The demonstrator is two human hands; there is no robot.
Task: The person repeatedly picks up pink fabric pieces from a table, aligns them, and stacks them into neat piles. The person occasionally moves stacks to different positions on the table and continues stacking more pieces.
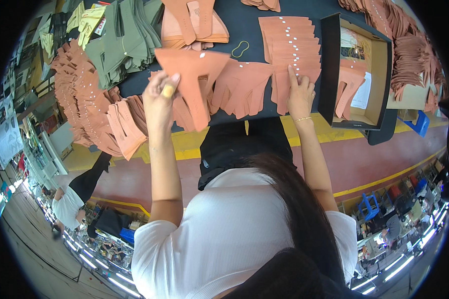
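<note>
My left hand (159,95), with a yellow wrap on a finger, pinches an orange glove-shaped cut piece (194,74) and holds it up above the table. That piece carries a small white sticker near its top edge. My right hand (300,97) rests on a row of overlapping orange cut pieces (289,37), its index finger stretched out beside the line of white stickers. Between my hands lies a fan of orange cut pieces (242,87). Further orange pieces lie partly hidden behind the raised one.
An open black box (329,70) at the right holds orange pieces and a paper. Orange stacks (411,60) stand beyond it. Green pieces (122,45), pale yellow gloves (91,22) and a long orange row (82,94) fill the left. A rubber band (240,49) lies on the dark table.
</note>
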